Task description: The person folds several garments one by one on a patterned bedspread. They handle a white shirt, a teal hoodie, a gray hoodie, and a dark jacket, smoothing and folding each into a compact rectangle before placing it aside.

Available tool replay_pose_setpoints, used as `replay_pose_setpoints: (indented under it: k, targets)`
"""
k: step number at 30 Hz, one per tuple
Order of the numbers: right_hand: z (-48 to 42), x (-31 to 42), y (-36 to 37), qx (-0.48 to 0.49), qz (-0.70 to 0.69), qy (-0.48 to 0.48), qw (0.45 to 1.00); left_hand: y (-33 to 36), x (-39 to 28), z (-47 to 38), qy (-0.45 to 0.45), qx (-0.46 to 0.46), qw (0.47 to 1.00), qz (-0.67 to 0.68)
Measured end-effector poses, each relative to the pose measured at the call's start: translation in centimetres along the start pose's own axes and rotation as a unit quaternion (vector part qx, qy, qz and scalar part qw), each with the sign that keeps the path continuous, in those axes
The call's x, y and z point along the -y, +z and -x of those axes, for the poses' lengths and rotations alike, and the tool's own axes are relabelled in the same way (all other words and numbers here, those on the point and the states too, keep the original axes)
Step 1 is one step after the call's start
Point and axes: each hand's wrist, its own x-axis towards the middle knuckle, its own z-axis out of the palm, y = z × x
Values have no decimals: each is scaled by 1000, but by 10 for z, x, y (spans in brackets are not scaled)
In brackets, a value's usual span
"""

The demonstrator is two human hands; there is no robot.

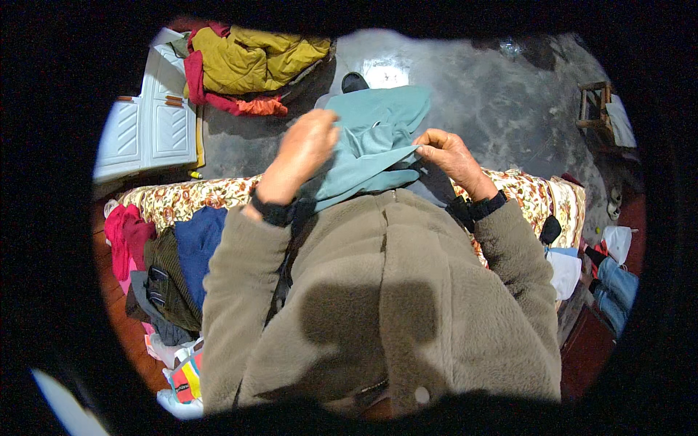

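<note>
A teal cloth garment (376, 114) lies bunched over the person's lap and knees. My right hand (450, 158) pinches a pointed corner of it between thumb and fingers, drawing that edge out to the right. My left hand (309, 146) is at the garment's left side with its fingers curled and slightly blurred; whether cloth is caught between them cannot be told. Both wrists wear dark bands, and the sleeves are of a brown fleece coat (338, 245).
I sit on a seat with a floral cover (191, 201). Clothes, including a navy garment (200, 250), lie to the left. A mustard quilted garment (262, 60) is piled beyond, beside a white cabinet (169, 125). A wooden stool (593, 111) stands at the far right.
</note>
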Motion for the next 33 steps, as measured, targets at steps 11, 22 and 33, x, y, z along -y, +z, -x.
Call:
replay_pose_setpoints:
  k: [11,22,33]
  targets:
    - [3,-15,1,44,17,2,999,91,-40,-53,19,213,977,27]
    - [4,0,6,11,-106,100,989,99,-40,-45,-61,157,984,58]
    - [4,10,5,9,-141,86,986,34,-33,-18,-207,84,790,570]
